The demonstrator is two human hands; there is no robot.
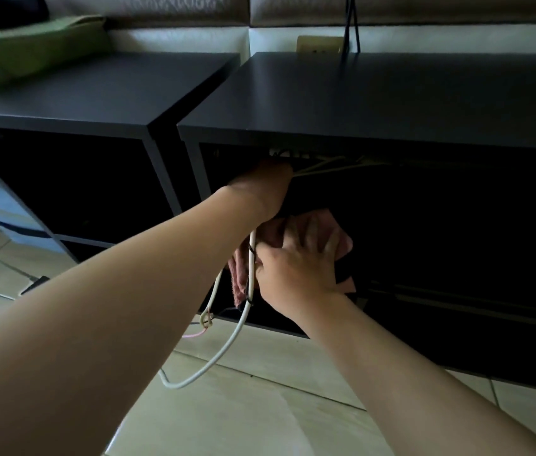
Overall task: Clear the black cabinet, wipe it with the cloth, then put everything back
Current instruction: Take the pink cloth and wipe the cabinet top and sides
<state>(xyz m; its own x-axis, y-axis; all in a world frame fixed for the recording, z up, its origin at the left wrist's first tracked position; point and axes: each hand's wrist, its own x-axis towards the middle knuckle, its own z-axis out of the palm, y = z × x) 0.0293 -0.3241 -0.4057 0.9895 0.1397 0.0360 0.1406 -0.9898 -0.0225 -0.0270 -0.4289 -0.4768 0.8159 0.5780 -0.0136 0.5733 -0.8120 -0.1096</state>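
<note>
The black cabinet (375,100) fills the right half of the view, its open compartment dark inside. My left hand (265,187) reaches into the upper left of that compartment and grips a bundle of white cables (317,166), lifting them near the compartment's ceiling. One white cable (227,343) hangs down in a loop to the floor. My right hand (296,263) presses flat on a pink cloth (342,241) against the shelf inside the compartment, fingers spread over it. The cloth's lower corner (240,284) hangs over the front edge.
A second black cabinet (95,93) stands to the left, with a green cloth bag (36,47) on top. A wall socket (320,44) with dark cords sits behind the right cabinet. Pale floor tiles (260,406) lie below.
</note>
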